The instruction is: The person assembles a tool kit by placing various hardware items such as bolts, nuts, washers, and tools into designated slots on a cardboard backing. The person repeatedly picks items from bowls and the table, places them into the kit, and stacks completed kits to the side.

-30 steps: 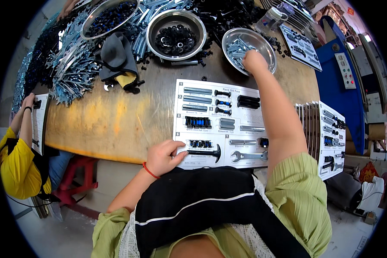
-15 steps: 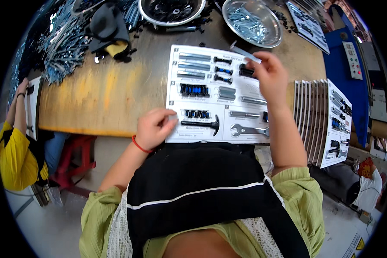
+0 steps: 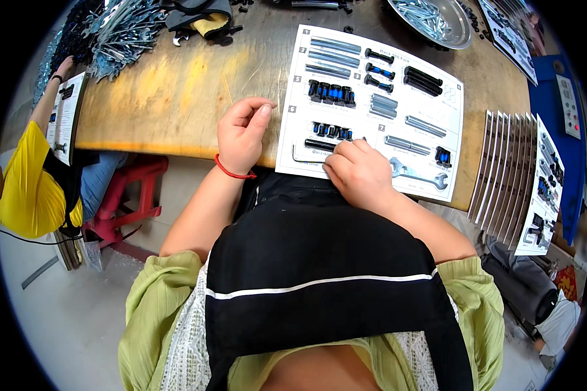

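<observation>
My right hand (image 3: 359, 171) is bent over the lower middle of a white printed card (image 3: 398, 88), its fingertips closed at one end of a thin L-shaped hex key (image 3: 306, 160). The key's short bent end points up near the card's lower left corner. Beneath my fingers a black T-handled tool (image 3: 317, 144) is partly hidden. My left hand (image 3: 241, 133), with a red cord at the wrist, is held beside the card's left edge, fingers curled and thumb against the index finger, nothing visible in it. Beside my right hand, a silver wrench (image 3: 424, 176) lies on the card.
Grey tubes (image 3: 336, 45) and black bolts (image 3: 332, 93) sit on the card. A metal bowl of silver parts (image 3: 463, 39) is behind it. Filled cards (image 3: 535, 189) stand in a row at right. A wrench pile (image 3: 120, 39) lies far left, near a person in yellow (image 3: 29, 182).
My right hand has come down from above the card's upper right to its lower part, bringing the hex key. My left hand's fingers have drawn together. The view has shifted.
</observation>
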`<state>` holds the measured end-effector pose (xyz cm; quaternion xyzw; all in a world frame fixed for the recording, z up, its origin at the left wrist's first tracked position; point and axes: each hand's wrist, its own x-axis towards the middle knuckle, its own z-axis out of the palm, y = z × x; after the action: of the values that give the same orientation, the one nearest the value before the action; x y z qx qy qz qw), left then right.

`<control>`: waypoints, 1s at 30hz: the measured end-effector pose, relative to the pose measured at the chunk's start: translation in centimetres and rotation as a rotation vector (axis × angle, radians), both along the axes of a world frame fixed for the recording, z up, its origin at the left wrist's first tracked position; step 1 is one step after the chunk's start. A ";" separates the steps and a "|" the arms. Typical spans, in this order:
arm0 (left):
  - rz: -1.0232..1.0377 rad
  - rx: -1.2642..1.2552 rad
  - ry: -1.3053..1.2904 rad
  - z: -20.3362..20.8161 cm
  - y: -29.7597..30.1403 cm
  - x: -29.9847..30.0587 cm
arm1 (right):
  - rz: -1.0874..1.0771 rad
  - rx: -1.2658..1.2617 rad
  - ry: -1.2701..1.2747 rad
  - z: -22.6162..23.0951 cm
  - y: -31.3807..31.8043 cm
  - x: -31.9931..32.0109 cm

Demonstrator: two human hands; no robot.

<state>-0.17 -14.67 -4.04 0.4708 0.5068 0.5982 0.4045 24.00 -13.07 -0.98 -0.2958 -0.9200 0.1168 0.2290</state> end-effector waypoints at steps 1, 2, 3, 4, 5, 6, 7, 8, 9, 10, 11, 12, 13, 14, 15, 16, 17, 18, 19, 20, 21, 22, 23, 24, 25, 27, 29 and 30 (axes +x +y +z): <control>-0.003 -0.001 -0.005 -0.1 0.0 -0.1 | -0.018 0.007 -0.027 -0.2 -0.2 0.0; -0.006 -0.003 -0.010 -0.3 0.1 -0.2 | -0.035 0.001 -0.026 -0.2 -0.3 -0.1; -0.009 -0.005 -0.014 -0.3 0.1 -0.3 | -0.052 -0.004 -0.025 -0.2 -0.4 -0.2; -0.003 -0.021 0.002 -0.3 0.0 -0.3 | -0.071 -0.009 -0.024 -0.2 -0.5 -0.4; -0.001 -0.037 0.016 -0.3 0.0 -0.1 | -0.067 -0.008 0.001 -0.2 -0.6 -0.5; 0.001 -0.045 0.032 0.0 0.2 0.0 | -0.064 0.001 0.028 0.1 -0.5 -0.5; -0.013 -0.063 0.028 0.0 0.0 -0.1 | -0.062 0.011 0.054 0.3 -0.6 -0.5; 0.002 -0.062 0.060 0.1 0.1 -0.2 | -0.035 0.003 0.028 0.4 -0.2 -0.2; 0.011 -0.059 0.089 0.3 0.3 0.1 | -0.025 0.003 0.034 0.7 -0.1 0.0; 0.017 -0.076 0.067 0.7 0.2 0.2 | -0.024 -0.022 0.043 1.4 0.0 0.1; 0.020 -0.093 0.045 1.2 0.3 0.4 | -0.024 -0.047 0.054 2.1 0.3 0.4; 0.018 -0.130 0.005 1.9 0.4 0.5 | -0.052 -0.061 0.095 3.1 0.5 0.7; 0.004 -0.111 0.022 2.3 0.8 0.9 | -0.078 -0.075 0.137 4.2 1.1 1.2; 0.061 -0.104 0.135 2.6 1.5 1.3 | -0.157 -0.086 0.154 4.6 1.8 2.1; 0.122 -0.097 0.246 3.1 2.0 1.6 | -0.262 -0.073 0.193 5.4 2.6 3.3; 0.101 -0.169 0.334 3.9 2.5 1.7 | -0.406 -0.109 0.226 5.8 3.6 5.0; 0.089 -0.146 0.334 4.1 3.1 2.1 | -0.557 -0.064 0.265 5.6 4.8 7.2; 0.081 -0.125 0.340 4.0 3.6 2.8 | -0.655 -0.001 0.226 5.5 6.2 9.5; 0.069 -0.105 0.338 4.1 4.2 3.4 | -0.783 -0.032 0.153 5.8 6.9 11.9; -0.020 -0.136 0.378 4.6 4.8 3.8 | -0.880 -0.015 0.067 5.6 7.3 14.5; -0.027 -0.119 0.383 4.6 5.4 4.4 | -0.945 -0.121 0.140 5.3 7.5 16.1; -0.034 -0.102 0.387 4.4 6.1 5.0 | -1.007 -0.227 0.216 4.9 7.6 17.5; -0.047 -0.088 0.393 3.9 6.9 5.8 | -1.069 -0.337 0.297 4.0 7.6 19.1; -0.098 -0.174 0.210 3.9 7.3 6.0 | -1.036 -0.500 0.514 3.1 8.0 19.8; -0.097 -0.212 0.046 4.2 7.6 6.4 | -1.030 -0.551 0.696 2.5 8.2 20.4; -0.097 -0.297 -0.276 6.6 7.9 7.7 | -0.998 -0.650 1.066 2.7 8.7 19.5; -0.045 -0.316 -0.388 7.6 8.5 8.3 | -1.006 -0.689 1.132 2.9 8.9 20.0; -0.026 -0.319 -0.422 8.1 8.8 8.7 | -0.996 -0.685 1.128 2.0 9.1 20.6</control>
<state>8.49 -5.84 4.02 0.2725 0.4929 0.5905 0.5780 44.59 -4.01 1.02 -0.6193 -0.3416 0.4065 0.5783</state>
